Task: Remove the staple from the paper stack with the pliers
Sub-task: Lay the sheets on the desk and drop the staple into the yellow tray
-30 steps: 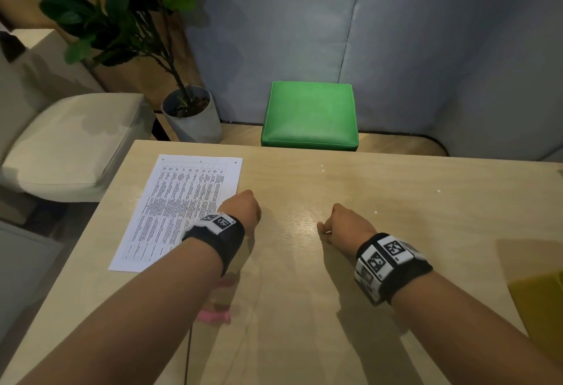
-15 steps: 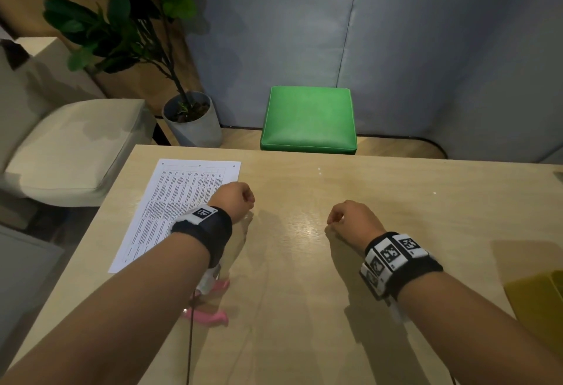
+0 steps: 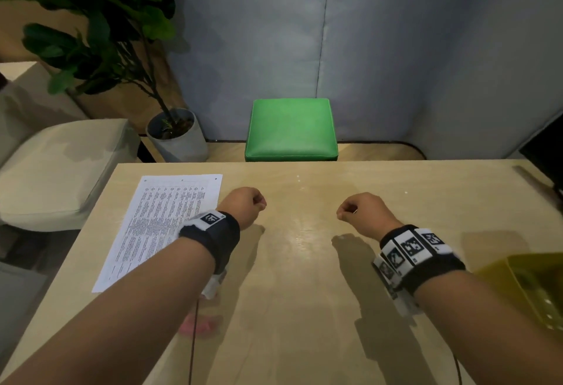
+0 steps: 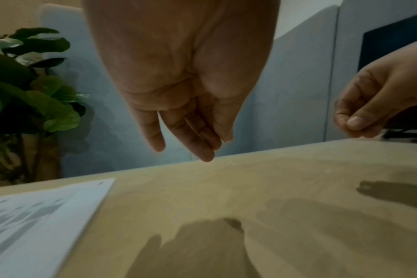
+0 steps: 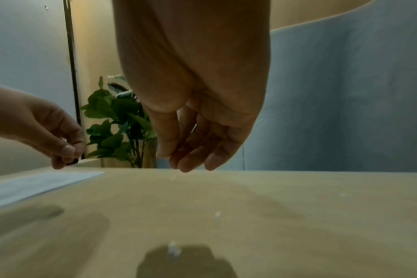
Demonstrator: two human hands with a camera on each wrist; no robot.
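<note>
A printed paper stack (image 3: 158, 226) lies flat on the left of the wooden table (image 3: 304, 262), with a small dark mark (image 3: 216, 178) at its far right corner. Pink pliers handles (image 3: 198, 325) show blurred below my left forearm, mostly hidden by it. My left hand (image 3: 243, 204) hovers just right of the paper, fingers hanging loosely (image 4: 191, 135), holding nothing. My right hand (image 3: 362, 211) hovers over bare table further right, fingers loosely curled (image 5: 191, 150), with nothing visible in it. Both hands are off the surface.
A yellow container (image 3: 530, 287) sits at the table's right edge near my right forearm. Beyond the far edge stand a green stool (image 3: 291, 128), a potted plant (image 3: 173, 131) and a beige chair (image 3: 58, 171). Tiny white specks (image 5: 217, 216) dot the table.
Both hands have lifted off the table and moved slightly forward and apart. The paper has not moved.
</note>
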